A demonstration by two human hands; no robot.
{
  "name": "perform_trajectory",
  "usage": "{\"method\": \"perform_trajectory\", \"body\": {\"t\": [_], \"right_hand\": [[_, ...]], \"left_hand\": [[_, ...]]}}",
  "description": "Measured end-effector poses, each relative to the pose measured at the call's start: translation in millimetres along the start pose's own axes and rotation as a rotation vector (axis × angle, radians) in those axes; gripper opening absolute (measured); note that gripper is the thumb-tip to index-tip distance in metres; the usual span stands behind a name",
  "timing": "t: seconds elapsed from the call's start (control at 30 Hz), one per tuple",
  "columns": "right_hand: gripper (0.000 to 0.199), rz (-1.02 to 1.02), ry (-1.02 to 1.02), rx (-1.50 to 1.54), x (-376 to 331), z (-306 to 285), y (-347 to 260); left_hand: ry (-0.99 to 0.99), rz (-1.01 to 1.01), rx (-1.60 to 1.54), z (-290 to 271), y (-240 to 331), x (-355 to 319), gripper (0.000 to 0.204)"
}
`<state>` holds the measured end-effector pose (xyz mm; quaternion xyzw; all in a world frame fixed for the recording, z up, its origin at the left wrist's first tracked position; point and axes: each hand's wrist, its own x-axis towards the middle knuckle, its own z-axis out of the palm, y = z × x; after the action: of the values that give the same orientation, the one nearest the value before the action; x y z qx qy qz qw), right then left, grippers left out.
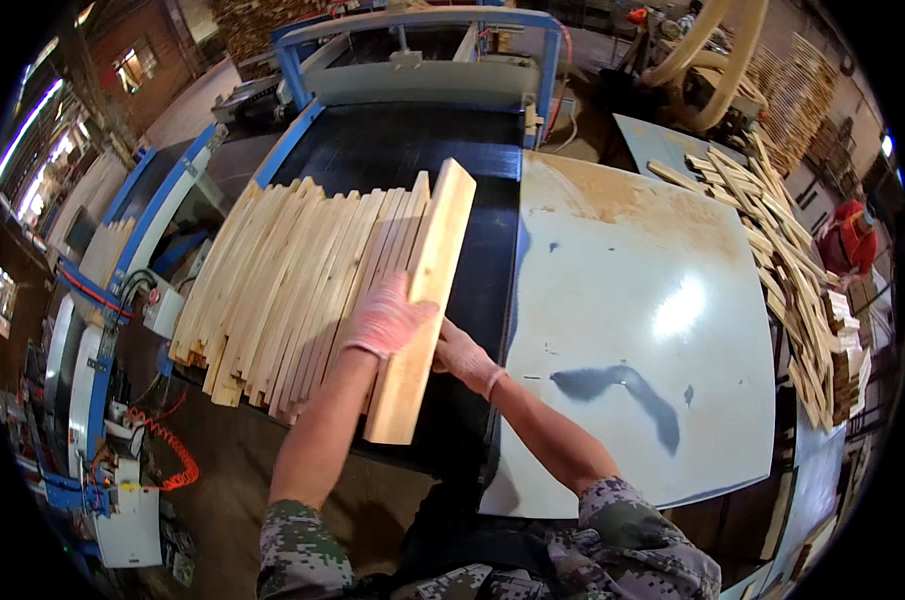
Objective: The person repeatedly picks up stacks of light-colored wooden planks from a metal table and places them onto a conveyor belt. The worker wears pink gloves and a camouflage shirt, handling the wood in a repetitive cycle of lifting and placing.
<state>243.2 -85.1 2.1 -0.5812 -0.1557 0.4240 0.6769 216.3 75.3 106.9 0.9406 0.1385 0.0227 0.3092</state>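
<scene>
Mid-frame, the pink-gloved left hand (390, 313) grips a long pale wooden beam (434, 262); the pink-gloved right hand (464, 357) has unreadable, half-hidden fingers. Uneven support could tip it.

I hold a thick board (430, 270) tilted on edge, my gloved left hand (384, 316) gripping its left side and my gloved right hand (464, 358) its right. Pale strips (282, 290) lie side by side across the black belt (422, 135); a whitish table (642, 270) stands to the right, loose wood (772, 250) heaped beyond.
</scene>
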Motion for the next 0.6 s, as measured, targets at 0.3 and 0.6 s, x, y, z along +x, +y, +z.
{"method": "perform_trajectory", "body": {"t": [0.3, 0.6], "right_hand": [[0.069, -0.120, 0.337, 0.040, -189, -48, 63], [0.071, -0.302, 0.545, 0.489, -382, -62, 149]], "left_hand": [[0.154, 0.247, 0.580, 83, -23, 4, 0.073], [0.206, 0.237, 0.641, 139, -43, 44, 0.074]]}}
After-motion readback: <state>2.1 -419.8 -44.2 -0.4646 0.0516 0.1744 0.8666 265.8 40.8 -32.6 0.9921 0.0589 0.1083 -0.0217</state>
